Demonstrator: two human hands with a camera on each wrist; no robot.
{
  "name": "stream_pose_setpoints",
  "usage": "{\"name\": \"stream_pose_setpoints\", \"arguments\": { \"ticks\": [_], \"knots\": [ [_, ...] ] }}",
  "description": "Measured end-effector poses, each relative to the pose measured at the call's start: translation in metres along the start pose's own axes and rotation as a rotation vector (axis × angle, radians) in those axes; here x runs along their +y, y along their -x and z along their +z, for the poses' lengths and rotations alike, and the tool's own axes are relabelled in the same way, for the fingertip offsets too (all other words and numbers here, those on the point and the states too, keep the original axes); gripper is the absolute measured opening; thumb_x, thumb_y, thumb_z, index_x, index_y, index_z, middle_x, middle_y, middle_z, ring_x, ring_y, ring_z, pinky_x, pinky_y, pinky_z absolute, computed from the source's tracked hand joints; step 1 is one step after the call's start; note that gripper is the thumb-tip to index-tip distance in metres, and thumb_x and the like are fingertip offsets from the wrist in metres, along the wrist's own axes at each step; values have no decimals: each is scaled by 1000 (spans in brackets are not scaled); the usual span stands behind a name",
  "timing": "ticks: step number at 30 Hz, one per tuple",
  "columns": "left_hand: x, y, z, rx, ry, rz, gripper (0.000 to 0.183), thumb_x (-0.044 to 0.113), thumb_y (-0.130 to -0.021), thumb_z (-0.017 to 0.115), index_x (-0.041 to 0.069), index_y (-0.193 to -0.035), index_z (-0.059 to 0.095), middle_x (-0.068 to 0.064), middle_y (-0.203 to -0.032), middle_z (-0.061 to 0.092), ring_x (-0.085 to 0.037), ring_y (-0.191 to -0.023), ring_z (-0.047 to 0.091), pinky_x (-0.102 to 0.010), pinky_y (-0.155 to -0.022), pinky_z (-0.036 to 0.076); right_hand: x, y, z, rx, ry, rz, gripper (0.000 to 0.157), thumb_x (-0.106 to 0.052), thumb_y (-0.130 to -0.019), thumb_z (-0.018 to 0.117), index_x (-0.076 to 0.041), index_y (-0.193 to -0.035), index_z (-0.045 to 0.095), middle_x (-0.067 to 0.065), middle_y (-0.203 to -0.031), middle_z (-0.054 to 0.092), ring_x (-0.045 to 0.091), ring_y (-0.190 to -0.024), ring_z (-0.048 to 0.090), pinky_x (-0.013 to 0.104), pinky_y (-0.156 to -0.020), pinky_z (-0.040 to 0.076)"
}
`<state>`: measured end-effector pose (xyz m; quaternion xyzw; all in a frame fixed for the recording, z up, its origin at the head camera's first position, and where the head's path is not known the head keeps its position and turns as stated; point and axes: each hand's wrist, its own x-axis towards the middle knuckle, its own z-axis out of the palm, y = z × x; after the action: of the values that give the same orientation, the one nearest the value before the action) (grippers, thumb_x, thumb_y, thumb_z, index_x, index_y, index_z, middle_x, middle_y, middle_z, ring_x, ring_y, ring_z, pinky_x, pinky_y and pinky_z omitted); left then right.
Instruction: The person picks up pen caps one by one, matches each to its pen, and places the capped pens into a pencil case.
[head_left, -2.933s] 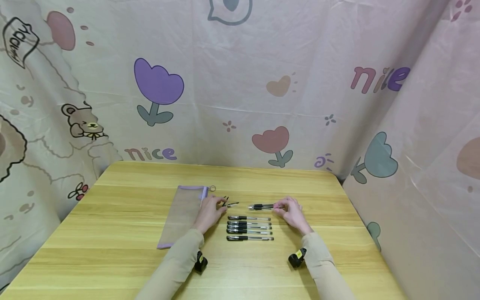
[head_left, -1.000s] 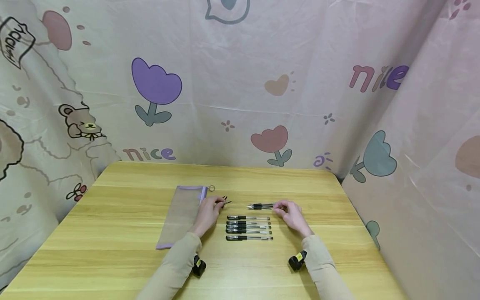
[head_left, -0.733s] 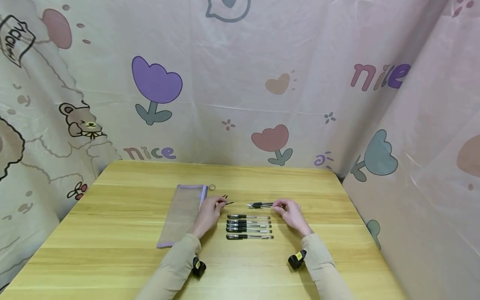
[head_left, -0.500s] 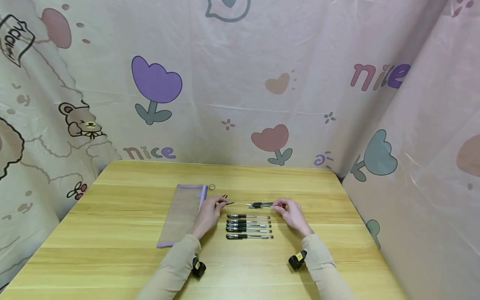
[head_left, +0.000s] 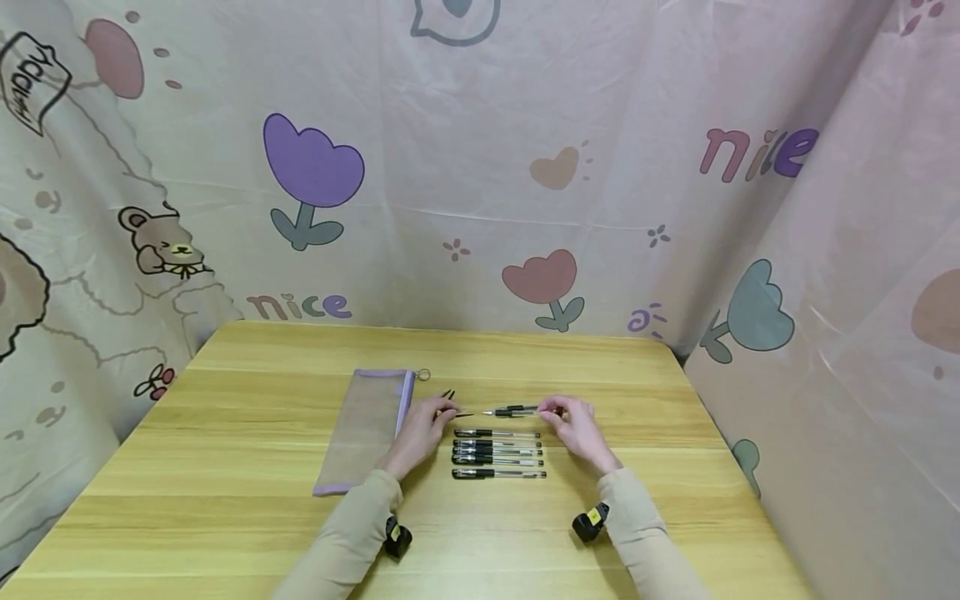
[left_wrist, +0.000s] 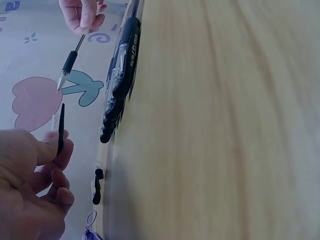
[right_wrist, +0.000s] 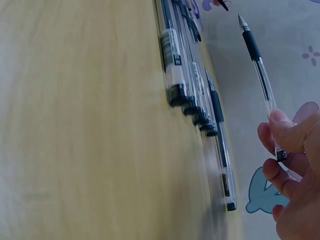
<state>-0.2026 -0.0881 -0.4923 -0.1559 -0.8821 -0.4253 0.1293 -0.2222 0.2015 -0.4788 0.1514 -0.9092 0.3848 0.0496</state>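
My left hand (head_left: 420, 429) pinches a pen cap (left_wrist: 61, 127) between thumb and fingers, its dark clip pointing toward the right hand. In my right hand (head_left: 576, 427) is an uncapped gel pen (right_wrist: 259, 70), gripped near its rear end, with its metal tip aimed left at the cap. A short gap separates tip and cap in the left wrist view. Another uncapped pen (right_wrist: 222, 145) lies on the table beneath the held one. Beyond the left fingers lie loose caps (head_left: 448, 394).
Several capped pens (head_left: 498, 459) lie in a row in front of the hands. A mesh zip pouch (head_left: 356, 433) with purple trim lies flat at the left, partly under the left forearm. The wooden table (head_left: 225, 467) meets a printed curtain (head_left: 450, 167) behind.
My right hand has moved a little left, carrying the uncapped pen toward the left hand. The left hand, which pulled back earlier with the cap, has come slightly nearer and to the right.
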Motion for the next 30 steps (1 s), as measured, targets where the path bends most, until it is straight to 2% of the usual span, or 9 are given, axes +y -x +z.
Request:
{"name": "stream_pose_setpoints", "arguments": {
  "ticks": [3,6,11,17,30],
  "knots": [
    [1,0,1,-10,15,12,13,4,-94,65,2,-102,75,-14,-104,76,-37,-111,68,-51,-101,52,-1,0,2,-5,-2,-12,6,-11,-93,68,-12,-95,73,4,-91,74,15,-85,58,46,-97,26],
    [1,0,1,-28,37,4,13,3,-94,65,2,-103,75,-15,-104,76,-39,-114,67,-51,-104,50,-3,0,4,-8,-5,-16,6,-11,-93,68,-12,-95,73,4,-91,74,15,-87,58,47,-98,27],
    [2,1,2,-59,44,-34,13,4,-95,65,4,-104,75,-13,-105,76,-34,-107,69,-48,-100,53,-5,-1,6,-10,-14,-5,7,-11,-93,67,-14,-96,73,3,-90,73,17,-90,58,45,-99,27],
    [2,1,4,-43,-2,-8,12,5,-94,66,6,-101,76,-10,-102,76,-28,-99,69,-45,-93,55,-8,-2,6,-11,-9,5,6,-13,-94,67,-15,-95,73,2,-90,73,18,-93,58,44,-98,27],
    [7,3,1,-61,8,-50,14,8,-97,64,9,-104,76,-9,-107,75,-29,-104,66,-47,-94,52,-11,-1,8,-9,-4,12,7,-13,-93,68,-14,-97,73,0,-92,74,20,-97,59,44,-97,27]
  ]
}}
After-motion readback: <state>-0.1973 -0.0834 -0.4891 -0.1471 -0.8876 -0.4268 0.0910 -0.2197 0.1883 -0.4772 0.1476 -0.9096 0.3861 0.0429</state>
